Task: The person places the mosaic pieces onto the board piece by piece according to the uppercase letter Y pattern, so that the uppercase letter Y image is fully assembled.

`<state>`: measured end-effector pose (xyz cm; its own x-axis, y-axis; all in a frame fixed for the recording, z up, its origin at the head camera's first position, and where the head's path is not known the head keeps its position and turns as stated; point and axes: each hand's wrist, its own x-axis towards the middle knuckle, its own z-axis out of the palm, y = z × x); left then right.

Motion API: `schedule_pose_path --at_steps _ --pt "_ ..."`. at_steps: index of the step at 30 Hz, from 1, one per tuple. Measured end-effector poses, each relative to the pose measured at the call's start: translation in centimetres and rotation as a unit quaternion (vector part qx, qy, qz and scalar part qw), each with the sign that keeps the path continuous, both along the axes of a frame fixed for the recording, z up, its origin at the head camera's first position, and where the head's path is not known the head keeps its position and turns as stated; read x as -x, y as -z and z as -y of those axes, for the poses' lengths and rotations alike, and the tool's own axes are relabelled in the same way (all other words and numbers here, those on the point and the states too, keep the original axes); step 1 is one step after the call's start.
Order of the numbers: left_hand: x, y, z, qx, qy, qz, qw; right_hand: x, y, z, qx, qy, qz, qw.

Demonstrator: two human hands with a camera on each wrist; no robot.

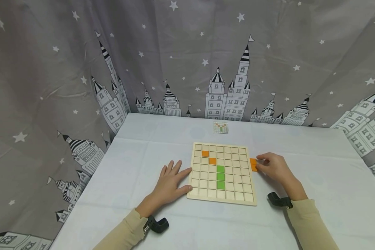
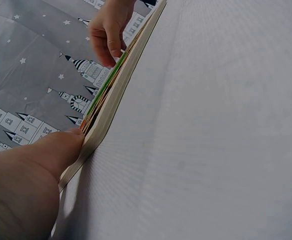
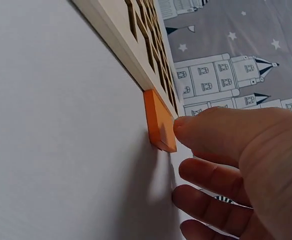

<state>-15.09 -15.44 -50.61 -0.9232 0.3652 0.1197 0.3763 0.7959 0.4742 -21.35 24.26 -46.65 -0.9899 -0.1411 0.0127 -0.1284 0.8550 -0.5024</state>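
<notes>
A square wooden grid board lies on the white table, with orange tiles and green tiles in some cells. My left hand lies with fingers spread at the board's left side, its thumb and index fingertips at the rim. In the left wrist view the thumb touches the rim. Beside the board's right edge lie two loose orange tiles. My right hand is at them, fingers bent, thumb and index apart. The right wrist view shows the thumb against an orange tile.
Behind the board lies a small card printed with a coloured grid pattern. A grey curtain with stars and castles hangs behind the table and along its left side. Black wrist cameras sit on both wrists.
</notes>
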Motion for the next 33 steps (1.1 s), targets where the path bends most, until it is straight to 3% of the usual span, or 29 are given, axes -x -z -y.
schedule_pose_path --at_steps 21,33 --pt "0.1 0.0 -0.1 0.001 -0.002 0.004 1.0000 -1.1 0.9 0.6 -0.024 -0.035 -0.053 0.9977" --pt "0.0 -0.1 0.0 0.002 0.002 0.009 1.0000 -1.6 0.8 0.8 -0.035 -0.036 -0.049 0.9976"
